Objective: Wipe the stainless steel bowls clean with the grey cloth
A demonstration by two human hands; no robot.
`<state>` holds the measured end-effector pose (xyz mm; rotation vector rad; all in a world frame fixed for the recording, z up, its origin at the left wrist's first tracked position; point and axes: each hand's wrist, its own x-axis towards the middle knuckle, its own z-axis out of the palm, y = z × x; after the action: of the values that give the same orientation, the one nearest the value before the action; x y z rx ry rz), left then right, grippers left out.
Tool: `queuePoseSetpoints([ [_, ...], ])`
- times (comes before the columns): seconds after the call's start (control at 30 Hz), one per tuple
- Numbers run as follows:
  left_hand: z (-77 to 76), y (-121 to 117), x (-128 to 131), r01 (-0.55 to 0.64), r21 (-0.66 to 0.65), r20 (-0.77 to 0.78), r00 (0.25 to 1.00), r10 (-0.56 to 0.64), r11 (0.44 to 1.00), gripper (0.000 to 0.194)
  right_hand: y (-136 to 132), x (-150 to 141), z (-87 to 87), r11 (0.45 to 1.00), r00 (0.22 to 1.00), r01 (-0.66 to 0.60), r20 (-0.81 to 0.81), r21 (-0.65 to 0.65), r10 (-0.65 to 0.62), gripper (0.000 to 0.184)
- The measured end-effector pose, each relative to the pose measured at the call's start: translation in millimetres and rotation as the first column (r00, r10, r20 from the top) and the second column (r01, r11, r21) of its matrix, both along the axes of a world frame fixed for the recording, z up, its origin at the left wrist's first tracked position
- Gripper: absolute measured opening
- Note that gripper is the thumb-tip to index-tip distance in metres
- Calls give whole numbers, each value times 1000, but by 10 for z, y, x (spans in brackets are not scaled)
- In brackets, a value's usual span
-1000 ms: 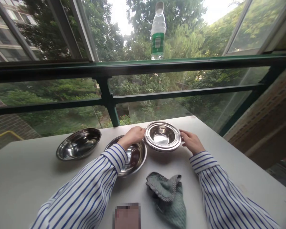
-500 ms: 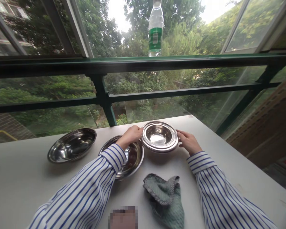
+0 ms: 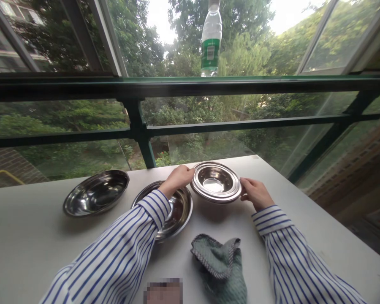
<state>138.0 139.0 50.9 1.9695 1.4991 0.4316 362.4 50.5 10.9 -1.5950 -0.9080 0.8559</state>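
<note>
A stack of shiny steel bowls (image 3: pixel 215 182) sits toward the far side of the white table (image 3: pixel 28 249). My left hand (image 3: pixel 178 177) curls its fingers on the stack's left rim. On the right rim rests my right hand (image 3: pixel 256 193), fingers bent against the metal. Both arms wear blue-striped sleeves. Under my left forearm lies another steel bowl (image 3: pixel 177 211), partly hidden. A third steel bowl (image 3: pixel 96 193) stands alone further left.
A crumpled green cloth (image 3: pixel 220 264) lies near the front, in front of the stack. A blurred small object (image 3: pixel 163 291) sits at the table's front edge. A water bottle (image 3: pixel 210 40) stands on the green window rail (image 3: pixel 190 84) behind the table.
Both hands stay on the stack's rim. The view shifts slightly; the stack and other bowls hold about the same places.
</note>
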Motion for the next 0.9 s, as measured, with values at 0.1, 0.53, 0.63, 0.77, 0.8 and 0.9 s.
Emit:
queuePoseSetpoints([
  [0.1, 49, -30, 29, -7, 35, 52, 999, 6, 999, 35, -28, 25, 82, 999, 1000, 24, -20, 39, -23, 21],
  [0.53, 489, -244, -338, -164, 152, 355, 929, 100, 975, 33, -103, -234, 590, 990, 998, -66, -13, 121, 68, 20],
  [0.63, 587, -325, -533, -203, 120, 392, 909, 142, 972, 31, -82, -397, 694, 984, 992, -122, 11, 131, 122, 19],
  [0.77, 687, -428, -787, -235, 36, 414, 888, 199, 971, 27, -38, -625, 807, 972, 982, -190, 40, 136, 186, 20],
  [0.8, 708, -452, -846, -241, 13, 416, 884, 214, 970, 26, -25, -680, 829, 968, 978, -209, 44, 138, 205, 20],
  [0.9, 773, -524, -1010, -263, -38, 419, 872, 254, 964, 25, 2, -829, 874, 955, 965, -261, 52, 143, 256, 22],
])
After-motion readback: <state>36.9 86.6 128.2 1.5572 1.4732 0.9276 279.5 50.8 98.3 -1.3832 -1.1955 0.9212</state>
